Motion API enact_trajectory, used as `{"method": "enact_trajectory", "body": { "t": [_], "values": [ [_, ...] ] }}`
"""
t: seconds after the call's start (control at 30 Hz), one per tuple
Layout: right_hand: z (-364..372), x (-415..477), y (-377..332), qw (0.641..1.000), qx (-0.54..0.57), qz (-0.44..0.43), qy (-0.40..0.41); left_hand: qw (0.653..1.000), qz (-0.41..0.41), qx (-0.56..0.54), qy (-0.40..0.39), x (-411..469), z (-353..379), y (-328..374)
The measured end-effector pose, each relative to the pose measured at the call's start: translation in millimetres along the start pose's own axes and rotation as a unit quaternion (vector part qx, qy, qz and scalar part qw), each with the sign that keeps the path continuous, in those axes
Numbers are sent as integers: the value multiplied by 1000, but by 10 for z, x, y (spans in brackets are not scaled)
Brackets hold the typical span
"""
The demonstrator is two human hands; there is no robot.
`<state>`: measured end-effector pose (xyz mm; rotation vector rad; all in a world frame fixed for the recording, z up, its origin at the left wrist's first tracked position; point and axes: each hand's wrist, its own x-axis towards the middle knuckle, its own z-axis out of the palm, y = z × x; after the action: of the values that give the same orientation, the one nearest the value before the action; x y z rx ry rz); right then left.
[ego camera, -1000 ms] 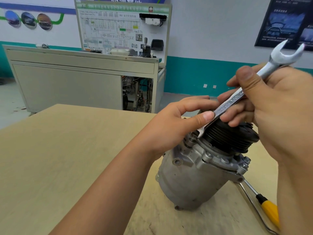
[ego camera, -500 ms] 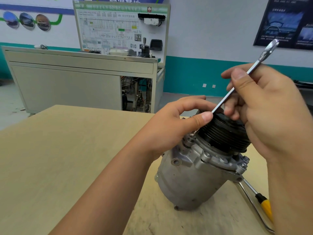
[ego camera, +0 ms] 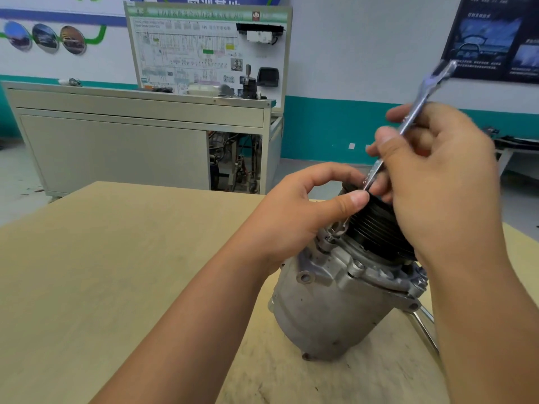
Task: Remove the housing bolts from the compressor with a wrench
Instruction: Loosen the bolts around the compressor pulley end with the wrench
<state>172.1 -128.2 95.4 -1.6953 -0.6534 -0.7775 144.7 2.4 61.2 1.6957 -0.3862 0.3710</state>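
On the left is the bare wooden table (ego camera: 122, 258). The left hand (ego camera: 294, 217) reaches in and curls over the top of the compressor (ego camera: 335, 310); its thumb presses by the low end of the wrench (ego camera: 408, 123), but I cannot tell how much it really holds. The compressor sits tilted on the table, right of the middle. It is thick grey metal and looks heavy and hard, so it should not slide much. A bolt (ego camera: 328, 239) sticks up near its rim, and the wrench end sits on it. The black pulley (ego camera: 376, 228) is beside it. The right hand (ego camera: 437, 182) closes around the thin, shiny wrench, which looks stiff and maybe slippery. Holding it farther up should turn it more easily.
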Motion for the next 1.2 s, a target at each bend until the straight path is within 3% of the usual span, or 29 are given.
{"method": "enact_trajectory", "body": {
  "t": [0.27, 0.53, 0.83, 1.2],
  "values": [
    [14, -48, -69, 996, -45, -19, -71, 1000, -14, -12, 12, 1, -7, 1],
    [-33, -75, -144, 997, 18, -64, -32, 1000, 1, -17, 20, -15, -1, 92],
    [-42, -61, -115, 993, -15, -71, -88, 1000, -23, -19, 2, -20, -49, 74],
    [-67, -28, -66, 990, 20, -38, -133, 999, -19, -29, -16, -27, -72, 98]
  ]
}}
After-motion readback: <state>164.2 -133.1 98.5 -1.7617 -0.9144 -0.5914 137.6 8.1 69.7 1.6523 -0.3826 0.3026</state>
